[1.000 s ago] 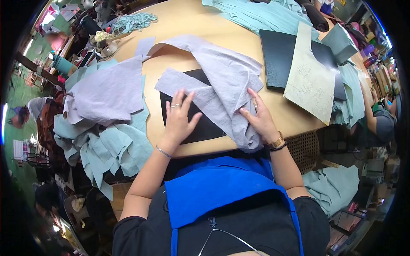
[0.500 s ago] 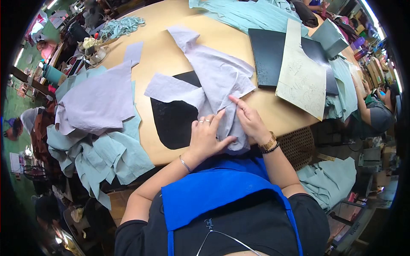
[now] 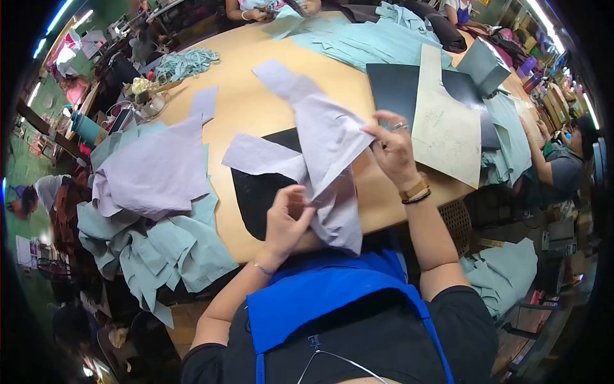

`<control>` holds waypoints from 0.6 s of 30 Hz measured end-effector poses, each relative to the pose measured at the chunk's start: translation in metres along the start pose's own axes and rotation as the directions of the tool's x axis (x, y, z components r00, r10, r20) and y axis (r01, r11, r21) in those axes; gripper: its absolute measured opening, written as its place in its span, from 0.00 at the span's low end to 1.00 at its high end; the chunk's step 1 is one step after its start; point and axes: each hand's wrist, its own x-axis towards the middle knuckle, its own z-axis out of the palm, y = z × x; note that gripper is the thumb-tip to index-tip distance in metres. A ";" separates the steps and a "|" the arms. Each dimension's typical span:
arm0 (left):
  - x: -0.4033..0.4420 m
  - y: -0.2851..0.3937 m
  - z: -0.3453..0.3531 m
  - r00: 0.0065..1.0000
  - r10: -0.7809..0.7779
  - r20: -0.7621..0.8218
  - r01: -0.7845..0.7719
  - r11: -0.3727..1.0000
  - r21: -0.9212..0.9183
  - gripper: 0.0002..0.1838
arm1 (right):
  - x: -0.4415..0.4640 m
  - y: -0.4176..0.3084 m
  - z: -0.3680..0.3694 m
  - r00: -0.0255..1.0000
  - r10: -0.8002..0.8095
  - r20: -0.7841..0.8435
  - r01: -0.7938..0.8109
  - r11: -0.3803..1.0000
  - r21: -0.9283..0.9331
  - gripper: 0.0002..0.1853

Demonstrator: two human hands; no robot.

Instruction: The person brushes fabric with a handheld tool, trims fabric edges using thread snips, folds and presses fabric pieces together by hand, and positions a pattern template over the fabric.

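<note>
A pale lavender cut fabric piece (image 3: 326, 137) lies partly folded in front of me, one strip reaching to the far side and its lower end hanging at the table's near edge. My right hand (image 3: 395, 152) pinches its right corner between thumb and forefinger and holds it raised. At the fabric's left edge, my left hand (image 3: 286, 221) has thumb and fingertips pinched together on the cloth. Under the fabric is a black mat (image 3: 252, 201), partly covered.
More lavender fabric (image 3: 153, 166) lies over mint-green pieces (image 3: 182, 233) on the left. At right, a pale marked pattern template (image 3: 448, 121) rests on a black board (image 3: 393, 89). Mint cloth (image 3: 345, 48) covers the far side, near a co-worker's hands (image 3: 256, 14). Another person (image 3: 563, 166) sits at right.
My right hand has moved up and to the right, lifting the fabric's corner. My left hand has shifted left and now pinches the edge instead of resting on the cloth.
</note>
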 end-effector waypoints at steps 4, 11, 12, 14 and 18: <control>0.000 0.025 -0.050 0.970 0.231 0.076 -0.242 0.886 0.396 0.15 | 0.044 -0.036 -0.043 0.986 -0.132 0.099 0.114 0.980 0.163 0.11; -0.019 0.053 -0.096 0.936 0.287 -0.204 -0.313 0.944 -0.107 0.19 | 0.079 -0.081 -0.080 0.978 -0.198 0.072 0.157 0.912 0.378 0.04; -0.024 0.075 -0.103 0.939 0.332 -0.091 -0.341 0.931 -0.128 0.27 | 0.084 -0.086 -0.088 0.983 -0.177 0.052 0.139 0.896 0.422 0.04; -0.026 0.108 -0.125 0.936 0.343 0.084 -0.352 0.891 0.287 0.27 | 0.093 -0.102 -0.125 0.972 -0.158 0.175 0.068 0.899 0.432 0.06; -0.010 0.168 -0.164 0.943 0.203 0.263 -0.322 0.757 0.569 0.10 | 0.108 -0.075 -0.152 0.957 -0.257 0.132 0.166 0.864 0.476 0.10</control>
